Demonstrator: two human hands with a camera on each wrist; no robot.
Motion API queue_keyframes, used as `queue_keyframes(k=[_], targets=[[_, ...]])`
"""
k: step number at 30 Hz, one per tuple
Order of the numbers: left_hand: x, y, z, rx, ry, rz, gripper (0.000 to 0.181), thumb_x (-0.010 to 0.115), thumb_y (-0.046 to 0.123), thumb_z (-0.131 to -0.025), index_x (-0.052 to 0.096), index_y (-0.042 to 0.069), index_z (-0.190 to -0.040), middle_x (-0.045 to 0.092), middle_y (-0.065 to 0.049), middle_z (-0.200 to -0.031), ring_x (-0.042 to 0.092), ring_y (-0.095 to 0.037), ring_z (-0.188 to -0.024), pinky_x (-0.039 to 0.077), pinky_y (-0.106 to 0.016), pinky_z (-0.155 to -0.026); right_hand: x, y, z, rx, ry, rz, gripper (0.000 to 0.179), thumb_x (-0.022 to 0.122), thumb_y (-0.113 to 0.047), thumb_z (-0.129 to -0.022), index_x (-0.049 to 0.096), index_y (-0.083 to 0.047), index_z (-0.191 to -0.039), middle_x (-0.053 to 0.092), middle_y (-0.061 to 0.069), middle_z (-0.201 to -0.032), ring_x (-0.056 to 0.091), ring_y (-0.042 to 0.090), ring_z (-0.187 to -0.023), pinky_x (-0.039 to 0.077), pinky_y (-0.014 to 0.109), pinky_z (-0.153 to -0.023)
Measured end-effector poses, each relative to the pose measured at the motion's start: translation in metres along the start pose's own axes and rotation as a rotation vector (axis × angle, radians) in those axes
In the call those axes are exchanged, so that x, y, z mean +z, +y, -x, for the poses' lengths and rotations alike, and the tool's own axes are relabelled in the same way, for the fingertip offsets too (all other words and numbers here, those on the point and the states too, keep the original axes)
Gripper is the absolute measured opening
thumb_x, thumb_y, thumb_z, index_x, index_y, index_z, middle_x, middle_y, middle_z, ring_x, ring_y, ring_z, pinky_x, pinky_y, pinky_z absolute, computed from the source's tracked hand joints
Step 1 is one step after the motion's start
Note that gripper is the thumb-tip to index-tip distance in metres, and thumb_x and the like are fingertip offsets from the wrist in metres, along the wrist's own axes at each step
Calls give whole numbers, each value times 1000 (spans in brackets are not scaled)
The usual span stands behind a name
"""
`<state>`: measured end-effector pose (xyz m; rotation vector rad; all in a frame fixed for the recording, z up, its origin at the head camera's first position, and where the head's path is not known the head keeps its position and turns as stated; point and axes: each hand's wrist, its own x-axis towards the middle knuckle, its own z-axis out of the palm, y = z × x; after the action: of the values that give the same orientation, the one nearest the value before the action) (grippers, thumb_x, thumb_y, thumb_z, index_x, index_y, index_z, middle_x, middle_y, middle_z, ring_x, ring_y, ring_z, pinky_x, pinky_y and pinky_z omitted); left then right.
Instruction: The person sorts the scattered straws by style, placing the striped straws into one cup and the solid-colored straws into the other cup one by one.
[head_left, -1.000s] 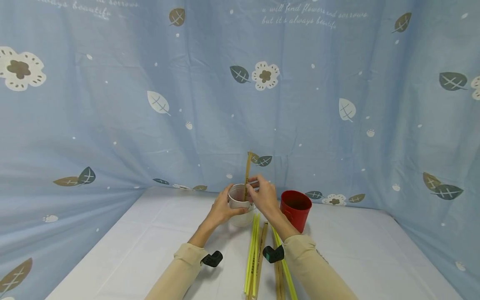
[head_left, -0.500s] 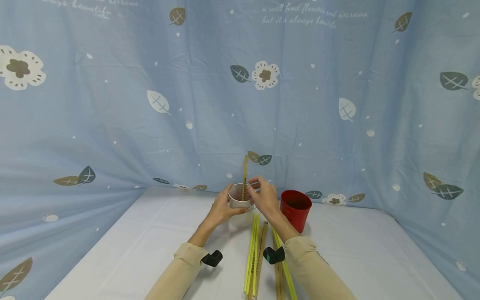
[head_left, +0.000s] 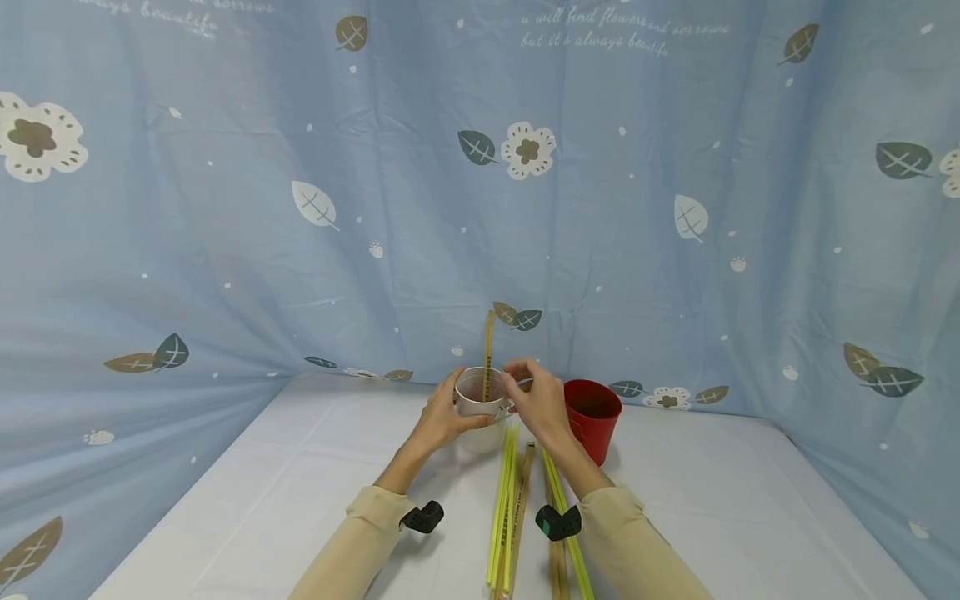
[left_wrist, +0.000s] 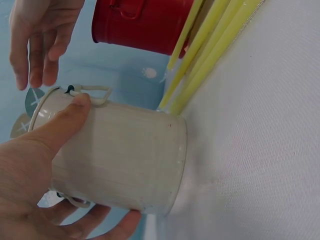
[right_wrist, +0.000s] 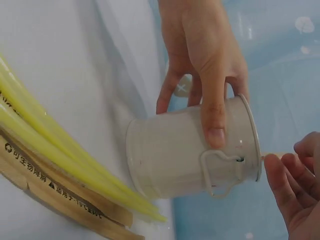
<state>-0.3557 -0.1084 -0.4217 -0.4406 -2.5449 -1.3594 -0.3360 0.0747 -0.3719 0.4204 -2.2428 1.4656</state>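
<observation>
A small off-white metal bucket [head_left: 480,437] with wire side handles stands upright on the table. My left hand [head_left: 437,421] grips it from the left, its thumb [left_wrist: 67,122] across the front near the rim and the other fingers round the back. One slim brown printed straw [head_left: 488,350] stands in the bucket, its lower end hidden inside. My right hand [head_left: 542,404] hovers just right of the rim, apart from the straw. Its fingers [left_wrist: 50,60] hang loosely bent and hold nothing in the left wrist view.
A red bucket [head_left: 597,437] stands right of the off-white one, behind my right forearm. Yellow straws [head_left: 498,521] and brown printed ones [head_left: 522,492] lie in front, with another yellow and brown group [head_left: 573,546] beside them. A blue patterned curtain [head_left: 420,208] hangs behind.
The brown straw has sunk slightly and tipped left, coming to rest in the off-white bucket. My right hand has let go of it and moved a little right. The left hand stays put.
</observation>
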Motion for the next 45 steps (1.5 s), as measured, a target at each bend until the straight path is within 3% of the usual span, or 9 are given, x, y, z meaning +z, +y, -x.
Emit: queue_keyframes(k=[5, 11, 19, 24, 34, 45], targets=[[-1, 1, 0, -3, 2, 7, 105, 86, 39, -74, 26, 8, -155, 43, -23, -145, 50, -40, -128, 46, -56, -99, -5, 4, 8, -6, -3, -3, 16, 69, -13, -92, 67, -5, -106, 71, 13, -85, 70, 33, -68, 57, 29, -51], [-1, 1, 0, -8, 9, 19, 106, 87, 38, -73, 27, 8, -154, 43, -22, -146, 50, -40, -129, 45, -57, -101, -14, 6, 22, 30, -72, 41, 25, 71, -18, -91, 65, -5, -112, 69, 10, -88, 71, 33, -71, 56, 28, -50], [0, -1, -1, -15, 9, 6, 107, 87, 41, -72, 27, 10, -155, 41, -22, -148, 48, -40, -131, 42, -59, -103, -26, 6, 42, 82, -160, 228, 38, 76, -21, -87, 65, -4, -119, 69, 8, -92, 69, 17, -68, 54, 22, -53], [0, 0, 0, -23, 5, 13, 107, 87, 42, -72, 26, 10, -155, 40, -23, -149, 47, -40, -132, 41, -60, -104, -31, 8, 52, 164, -227, 275, 45, 76, -25, -86, 63, -5, -124, 69, 10, -94, 68, 23, -59, 54, 24, -52], [0, -1, 1, -6, 4, 19, 107, 87, 40, -72, 26, 9, -155, 41, -22, -149, 48, -39, -131, 43, -59, -103, -36, 7, 70, 338, -464, 344, 57, 73, -24, -88, 54, 3, -135, 63, 7, -72, 62, 20, -50, 56, 29, -55], [0, -1, 1, 1, -3, 38, 107, 87, 39, -72, 26, 10, -155, 39, -22, -150, 49, -40, -131, 43, -60, -103, -29, 8, 77, 456, -529, 446, 54, 76, -20, -85, 57, 4, -129, 62, 8, -63, 64, 17, -47, 55, 26, -52]])
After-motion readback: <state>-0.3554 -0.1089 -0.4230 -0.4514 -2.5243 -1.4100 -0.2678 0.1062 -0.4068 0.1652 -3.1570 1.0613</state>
